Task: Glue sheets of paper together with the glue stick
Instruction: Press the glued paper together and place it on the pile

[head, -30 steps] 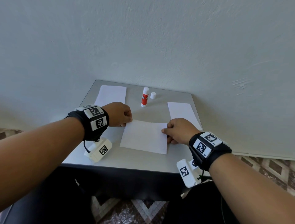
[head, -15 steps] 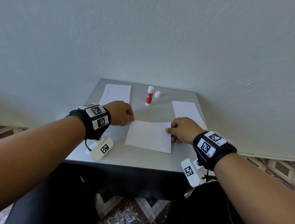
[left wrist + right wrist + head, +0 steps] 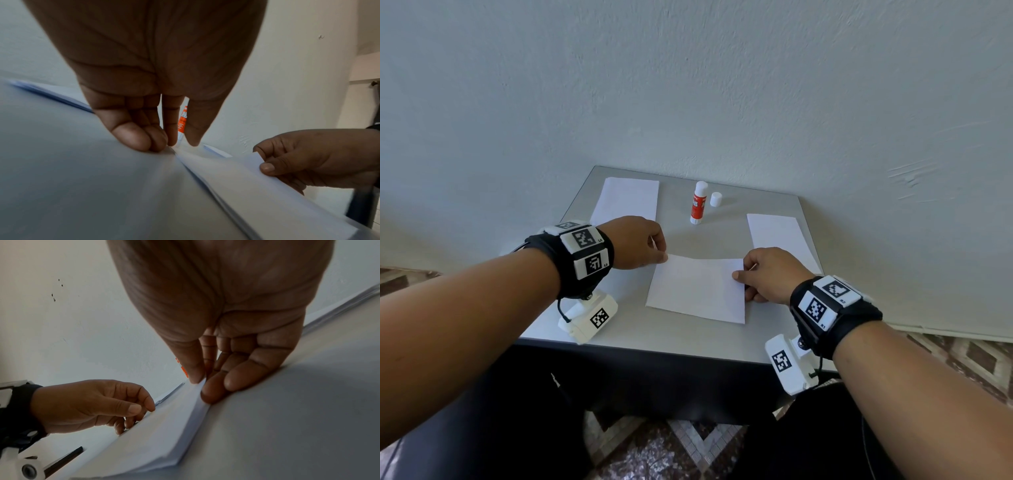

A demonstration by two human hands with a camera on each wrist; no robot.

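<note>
A white sheet (image 3: 697,291) lies in the middle of the grey table (image 3: 722,236). My left hand (image 3: 661,254) pinches its far left corner between thumb and fingertips (image 3: 144,141). My right hand (image 3: 740,272) pinches the far right corner, thumb on top and fingers (image 3: 211,394) underneath. The sheet's far edge bows slightly between the two hands. Behind it, a red and white glue stick (image 3: 698,202) stands upright and uncapped, with its white cap (image 3: 716,199) on the table just to its right.
One more pile of white paper (image 3: 627,200) lies at the far left of the table and another (image 3: 777,233) at the right, partly behind my right hand. A pale wall rises right behind the table. Patterned floor shows below its front edge.
Both hands have stayed at the sheet's far corners. The far edge now looks a little raised and bowed between them. The glue stick and cap have not moved.
</note>
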